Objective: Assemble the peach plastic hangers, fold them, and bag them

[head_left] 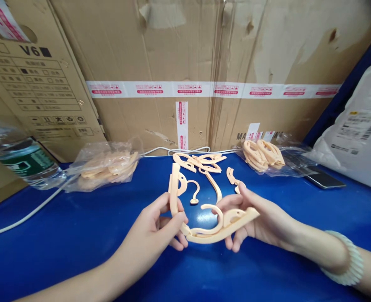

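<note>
My left hand (160, 226) and my right hand (251, 218) together grip a peach plastic hanger-like piece (204, 235) just above the blue table (78, 235). The left fingers pinch its upright arm. The right fingers close round its other arm, which lies nearly level. Behind the hands, loose peach parts (204, 163) lie on the table, among them a hook-shaped one (195, 193).
A clear bag of peach parts (105, 165) lies at the left and another (264, 155) at the right. A water bottle (22, 161) lies far left, with a white cable (31, 212) running past it. A phone (325, 180), a grey mail bag (358, 130) and cardboard boxes (204, 63) stand behind.
</note>
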Action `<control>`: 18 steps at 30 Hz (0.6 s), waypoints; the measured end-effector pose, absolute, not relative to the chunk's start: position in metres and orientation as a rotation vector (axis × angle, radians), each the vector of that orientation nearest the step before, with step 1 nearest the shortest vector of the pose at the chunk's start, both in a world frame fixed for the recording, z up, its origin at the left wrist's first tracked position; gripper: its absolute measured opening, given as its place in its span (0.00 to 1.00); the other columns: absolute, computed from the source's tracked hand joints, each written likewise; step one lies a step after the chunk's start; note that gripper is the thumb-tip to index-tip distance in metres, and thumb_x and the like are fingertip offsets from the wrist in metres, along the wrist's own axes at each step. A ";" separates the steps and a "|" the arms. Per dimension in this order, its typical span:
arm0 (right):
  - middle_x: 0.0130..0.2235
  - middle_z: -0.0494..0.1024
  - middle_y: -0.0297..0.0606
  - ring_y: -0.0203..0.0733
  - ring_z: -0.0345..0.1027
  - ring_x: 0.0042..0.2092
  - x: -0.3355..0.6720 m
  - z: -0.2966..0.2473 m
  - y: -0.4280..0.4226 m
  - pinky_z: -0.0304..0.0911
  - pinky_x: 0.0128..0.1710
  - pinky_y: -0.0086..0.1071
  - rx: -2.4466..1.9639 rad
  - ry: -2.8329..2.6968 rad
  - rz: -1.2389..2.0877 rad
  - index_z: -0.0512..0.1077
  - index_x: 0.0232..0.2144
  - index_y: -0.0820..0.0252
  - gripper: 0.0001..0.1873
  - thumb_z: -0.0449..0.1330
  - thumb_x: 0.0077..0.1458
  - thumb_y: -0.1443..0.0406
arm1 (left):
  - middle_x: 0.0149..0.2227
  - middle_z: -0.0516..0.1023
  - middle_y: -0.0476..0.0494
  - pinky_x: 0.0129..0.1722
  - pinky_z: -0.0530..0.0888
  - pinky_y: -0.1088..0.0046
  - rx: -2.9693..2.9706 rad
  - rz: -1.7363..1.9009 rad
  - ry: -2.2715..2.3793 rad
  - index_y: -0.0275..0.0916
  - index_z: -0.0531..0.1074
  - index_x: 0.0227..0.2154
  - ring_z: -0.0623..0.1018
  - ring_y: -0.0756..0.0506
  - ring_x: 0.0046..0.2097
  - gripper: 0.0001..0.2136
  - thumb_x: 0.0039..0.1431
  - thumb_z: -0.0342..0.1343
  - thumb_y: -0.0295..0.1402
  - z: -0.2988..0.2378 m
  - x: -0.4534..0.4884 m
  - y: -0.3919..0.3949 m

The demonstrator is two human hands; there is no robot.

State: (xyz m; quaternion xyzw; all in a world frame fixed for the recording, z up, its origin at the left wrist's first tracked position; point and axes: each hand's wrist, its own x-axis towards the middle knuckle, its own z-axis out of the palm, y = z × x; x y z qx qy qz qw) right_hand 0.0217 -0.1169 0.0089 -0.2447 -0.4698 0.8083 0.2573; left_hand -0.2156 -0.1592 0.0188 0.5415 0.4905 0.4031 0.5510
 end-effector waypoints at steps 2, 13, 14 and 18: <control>0.36 0.79 0.47 0.46 0.76 0.37 0.023 0.013 -0.116 0.72 0.37 0.35 -0.651 -1.281 2.122 0.73 0.39 0.65 0.28 0.55 0.58 0.45 | 0.24 0.71 0.53 0.23 0.76 0.75 1.305 0.926 1.188 0.39 0.65 0.34 0.77 0.49 0.23 0.15 0.52 0.60 0.43 0.018 -0.216 -0.159; 0.28 0.78 0.40 0.36 0.74 0.29 0.018 0.010 -0.126 0.71 0.32 0.29 -0.658 -1.715 1.798 0.73 0.33 0.65 0.14 0.61 0.59 0.57 | 0.30 0.74 0.47 0.12 0.63 0.83 1.493 0.668 1.190 0.36 0.69 0.33 0.65 0.57 0.15 0.14 0.58 0.54 0.45 0.016 -0.210 -0.168; 0.27 0.77 0.38 0.35 0.73 0.27 0.018 0.010 -0.125 0.71 0.30 0.28 -0.676 -1.725 1.767 0.72 0.33 0.64 0.13 0.62 0.58 0.58 | 0.30 0.74 0.47 0.13 0.63 0.83 1.483 0.682 1.189 0.36 0.69 0.33 0.65 0.57 0.16 0.15 0.58 0.54 0.45 0.017 -0.210 -0.168; 0.26 0.73 0.30 0.29 0.67 0.22 0.022 0.010 -0.116 0.66 0.22 0.22 -0.791 -1.626 1.611 0.66 0.29 0.60 0.14 0.68 0.51 0.61 | 0.31 0.74 0.49 0.17 0.65 0.84 1.486 0.867 1.156 0.38 0.67 0.37 0.67 0.58 0.17 0.14 0.59 0.53 0.45 0.018 -0.214 -0.169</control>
